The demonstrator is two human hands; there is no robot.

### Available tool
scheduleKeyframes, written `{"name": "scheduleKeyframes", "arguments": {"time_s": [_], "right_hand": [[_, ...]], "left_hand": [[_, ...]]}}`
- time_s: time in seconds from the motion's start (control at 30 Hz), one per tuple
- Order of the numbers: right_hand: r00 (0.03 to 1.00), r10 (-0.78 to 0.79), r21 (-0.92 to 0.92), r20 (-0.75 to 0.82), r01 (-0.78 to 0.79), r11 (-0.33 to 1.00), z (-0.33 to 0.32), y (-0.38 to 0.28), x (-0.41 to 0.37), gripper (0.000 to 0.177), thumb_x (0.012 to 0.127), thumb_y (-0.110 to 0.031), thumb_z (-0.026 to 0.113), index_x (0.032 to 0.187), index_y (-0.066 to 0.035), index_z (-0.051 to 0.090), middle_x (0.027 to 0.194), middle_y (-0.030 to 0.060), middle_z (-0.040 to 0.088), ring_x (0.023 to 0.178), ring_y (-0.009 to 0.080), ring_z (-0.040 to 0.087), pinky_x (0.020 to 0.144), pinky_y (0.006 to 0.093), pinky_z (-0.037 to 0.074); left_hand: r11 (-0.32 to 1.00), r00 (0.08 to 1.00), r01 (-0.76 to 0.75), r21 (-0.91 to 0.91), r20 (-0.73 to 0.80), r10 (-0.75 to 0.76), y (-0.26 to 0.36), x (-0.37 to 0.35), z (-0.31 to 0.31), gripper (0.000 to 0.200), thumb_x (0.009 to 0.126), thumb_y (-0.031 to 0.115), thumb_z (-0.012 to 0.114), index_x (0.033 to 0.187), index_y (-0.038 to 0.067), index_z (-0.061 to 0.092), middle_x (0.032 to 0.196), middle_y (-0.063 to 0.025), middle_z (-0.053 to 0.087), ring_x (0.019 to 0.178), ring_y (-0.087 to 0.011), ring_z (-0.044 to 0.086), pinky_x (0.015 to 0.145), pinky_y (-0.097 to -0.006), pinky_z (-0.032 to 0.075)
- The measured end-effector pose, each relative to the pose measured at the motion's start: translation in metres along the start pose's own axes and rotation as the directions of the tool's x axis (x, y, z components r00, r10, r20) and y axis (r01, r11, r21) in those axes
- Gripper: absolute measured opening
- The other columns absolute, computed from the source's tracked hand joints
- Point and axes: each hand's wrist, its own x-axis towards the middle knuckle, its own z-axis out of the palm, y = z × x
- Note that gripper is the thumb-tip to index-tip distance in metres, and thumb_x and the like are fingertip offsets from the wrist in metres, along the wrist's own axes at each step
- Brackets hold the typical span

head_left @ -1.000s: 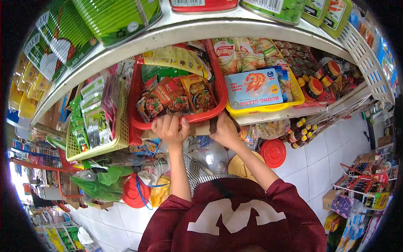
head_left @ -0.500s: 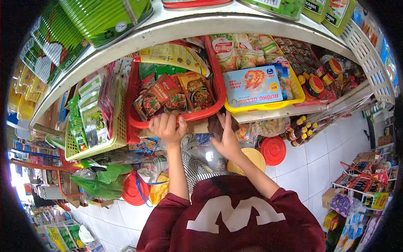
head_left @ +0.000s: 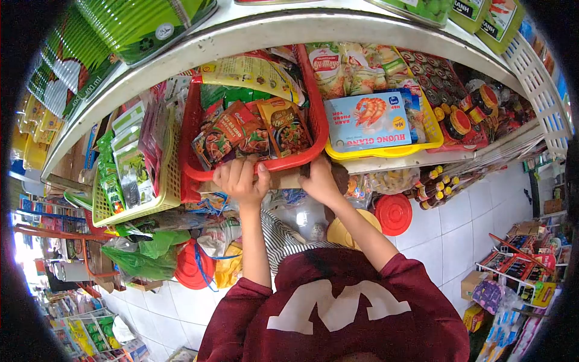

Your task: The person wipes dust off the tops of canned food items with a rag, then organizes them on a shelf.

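My left hand is closed around the front rim of a red plastic basket, thumb on the near side. The basket holds seasoning sachets and a large yellow packet. My right hand is at the shelf's front edge, just below the basket's right front corner. A dark brown cloth shows beside that hand, its fingertips partly hidden under the rim. Right next to it stands a yellow basket with a blue-and-white shrimp-chip box.
A pale yellow basket of packets stands on the left. An upper shelf with cans arches over the baskets. Sauce bottles, a red lid and a green bag sit below. Capped jars fill the right side.
My right hand has moved left and in under the red basket's corner with the cloth, its fingers no longer stretched out. My left hand keeps its hold on the rim.
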Motion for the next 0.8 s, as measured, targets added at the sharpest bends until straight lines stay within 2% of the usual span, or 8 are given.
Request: {"name": "scheduleKeyframes", "arguments": {"time_s": [0.1,0.13,0.23,0.27,0.33,0.5,0.7,0.8], "right_hand": [[0.995,-0.073,0.1,-0.072,0.08,0.992,0.007,0.017,0.013,0.06,0.061,-0.006,0.059,0.116,0.005,0.04,0.116,0.027,0.045,0.111,0.0403,0.041,0.094,0.0416,0.033],[0.999,-0.023,0.104,-0.034,0.026,0.994,0.007,0.02,0.019,0.055,0.061,-0.007,0.059,0.113,0.003,0.044,0.111,0.0251,0.049,0.106,0.0384,0.046,0.09,0.0379,0.038],[0.996,-0.033,0.084,0.086,0.026,0.996,0.005,0.025,0.03,0.056,0.062,-0.01,0.06,0.114,0.0,0.045,0.111,0.0232,0.051,0.105,0.0378,0.047,0.089,0.0382,0.04],[0.998,-0.064,0.108,-0.016,0.066,0.992,0.012,0.031,0.03,0.054,0.062,-0.012,0.062,0.112,-0.001,0.047,0.112,0.0223,0.05,0.106,0.0372,0.047,0.089,0.0379,0.04],[0.999,-0.035,0.098,0.019,0.033,0.995,0.007,0.024,0.03,0.051,0.063,-0.013,0.062,0.111,-0.001,0.049,0.113,0.0223,0.05,0.106,0.037,0.047,0.089,0.0378,0.04],[0.993,-0.003,-0.067,0.119,0.011,0.998,-0.007,0.012,0.027,0.048,0.065,-0.018,0.06,0.109,0.0,0.049,0.108,0.0233,0.052,0.101,0.0384,0.049,0.086,0.0404,0.041],[0.997,-0.076,-0.146,-0.028,0.072,0.987,-0.007,0.011,0.021,0.046,0.067,-0.019,0.06,0.106,0.002,0.049,0.102,0.0242,0.054,0.095,0.0379,0.052,0.082,0.0415,0.043],[0.984,0.05,-0.258,0.173,-0.004,0.966,-0.02,-0.009,0.014,0.047,0.068,-0.015,0.058,0.108,0.006,0.045,0.104,0.0267,0.051,0.094,0.0395,0.052,0.081,0.0434,0.043]], "left_hand": [[1.0,1.0,0.002,0.004,0.018,-0.002,-0.001,-0.001,-0.002,0.023,0.077,0.028,0.05,0.066,0.01,0.058,0.065,-0.0031,0.052,0.065,-0.0197,0.047,0.067,-0.032,0.031],[1.0,1.0,0.005,0.007,0.026,-0.005,-0.001,-0.001,-0.002,0.022,0.077,0.028,0.05,0.067,0.01,0.058,0.065,-0.003,0.052,0.065,-0.0196,0.048,0.067,-0.032,0.031],[1.0,0.999,0.009,-0.003,0.037,-0.009,0.001,0.0,-0.003,0.021,0.076,0.028,0.051,0.067,0.01,0.058,0.066,-0.0029,0.052,0.065,-0.0196,0.048,0.067,-0.0321,0.031],[1.0,0.999,0.008,-0.004,0.039,-0.008,0.001,0.0,-0.003,0.02,0.075,0.027,0.051,0.067,0.01,0.058,0.066,-0.0029,0.052,0.065,-0.0197,0.048,0.067,-0.0321,0.032],[1.0,1.0,0.015,-0.005,0.024,-0.015,0.0,0.0,-0.002,0.019,0.074,0.028,0.053,0.067,0.011,0.059,0.066,-0.0015,0.051,0.066,-0.0187,0.047,0.069,-0.0319,0.03],[0.999,0.999,0.032,0.002,0.034,-0.032,-0.002,-0.006,0.0,0.017,0.073,0.028,0.054,0.068,0.012,0.059,0.066,-0.0008,0.05,0.066,-0.0183,0.046,0.07,-0.0311,0.03],[0.997,0.998,0.05,-0.057,0.043,-0.048,0.001,-0.001,-0.005,0.013,0.071,0.024,0.058,0.068,0.012,0.058,0.065,-0.0012,0.049,0.066,-0.0191,0.045,0.07,-0.0317,0.03],[0.996,0.995,0.053,-0.073,0.094,-0.046,0.001,0.001,-0.009,0.012,0.071,0.024,0.058,0.07,0.012,0.059,0.065,-0.0013,0.049,0.067,-0.0192,0.046,0.07,-0.032,0.03]]}}
